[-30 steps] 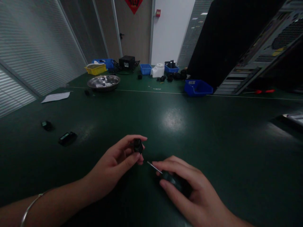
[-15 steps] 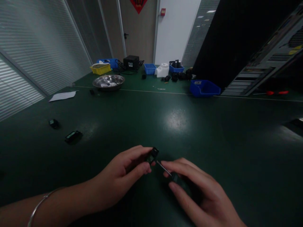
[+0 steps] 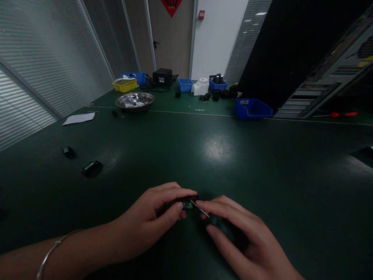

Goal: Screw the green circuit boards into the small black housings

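Observation:
Between the thumb and fingers of my left hand is a small black case with a green circuit board showing on its near side. My fingers cover much of it. My right hand is closed around the dark handle of a screwdriver. The thin metal shaft points up and left, and its tip is at the circuit board; whether it touches cannot be made out. Two similar black pieces with green boards lie on the table to the left, one nearer and one farther.
On the green table stand a metal bowl with small parts, a blue bin, a yellow basket and a white plastic piece. A paper sheet lies at left. Rack-like equipment is at right.
My left hand has turned the small case, so its green board now faces me more and lies flatter. The screwdriver tip is now over the board. My right hand has barely moved.

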{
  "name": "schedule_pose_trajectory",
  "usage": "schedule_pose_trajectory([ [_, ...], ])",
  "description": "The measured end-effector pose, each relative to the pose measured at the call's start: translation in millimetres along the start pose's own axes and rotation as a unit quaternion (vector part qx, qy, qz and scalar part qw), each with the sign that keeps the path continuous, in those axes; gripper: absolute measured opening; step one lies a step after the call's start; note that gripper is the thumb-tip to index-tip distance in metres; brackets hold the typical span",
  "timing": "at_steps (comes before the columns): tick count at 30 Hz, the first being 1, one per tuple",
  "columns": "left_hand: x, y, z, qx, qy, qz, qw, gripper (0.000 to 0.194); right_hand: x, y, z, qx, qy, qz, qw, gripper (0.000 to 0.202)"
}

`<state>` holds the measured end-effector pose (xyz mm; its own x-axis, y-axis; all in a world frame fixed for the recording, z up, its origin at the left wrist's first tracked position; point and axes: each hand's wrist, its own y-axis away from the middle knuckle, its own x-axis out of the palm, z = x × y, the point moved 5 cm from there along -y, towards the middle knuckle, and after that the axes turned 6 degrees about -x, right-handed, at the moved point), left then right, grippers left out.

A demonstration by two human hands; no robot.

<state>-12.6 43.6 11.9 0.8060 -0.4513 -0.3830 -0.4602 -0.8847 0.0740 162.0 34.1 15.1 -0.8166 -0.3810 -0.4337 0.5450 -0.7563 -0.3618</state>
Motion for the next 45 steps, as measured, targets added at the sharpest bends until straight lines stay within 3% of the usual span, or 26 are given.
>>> schedule_pose_trajectory([
  [10,3.7,-2,14,-0.082,0.140,0.002,0.987,0.024,1,0,-4,0.032,-0.013,0.013,0.999,0.042],
  [17,2.4,0,6,-0.088,0.122,-0.017,0.988,0.018,0,1,-2,0.036,-0.015,0.012,0.999,0.041],
  [25,2.9,-2,11,-0.109,0.180,-0.012,0.978,0.021,1,-2,-2,0.033,-0.016,0.013,0.999,0.043],
  [30,0.0,0,7,-0.093,0.159,-0.020,0.983,0.021,2,-1,-1,0.015,-0.023,0.011,1.000,0.046],
  [40,5.1,2,7,-0.123,0.125,0.016,0.984,0.011,2,-1,3,0.011,-0.025,0.029,0.999,0.043],
  [45,4.7,1,4,-0.096,0.069,0.015,0.993,0.011,4,0,3,0.000,-0.020,0.038,0.999,0.046],
])
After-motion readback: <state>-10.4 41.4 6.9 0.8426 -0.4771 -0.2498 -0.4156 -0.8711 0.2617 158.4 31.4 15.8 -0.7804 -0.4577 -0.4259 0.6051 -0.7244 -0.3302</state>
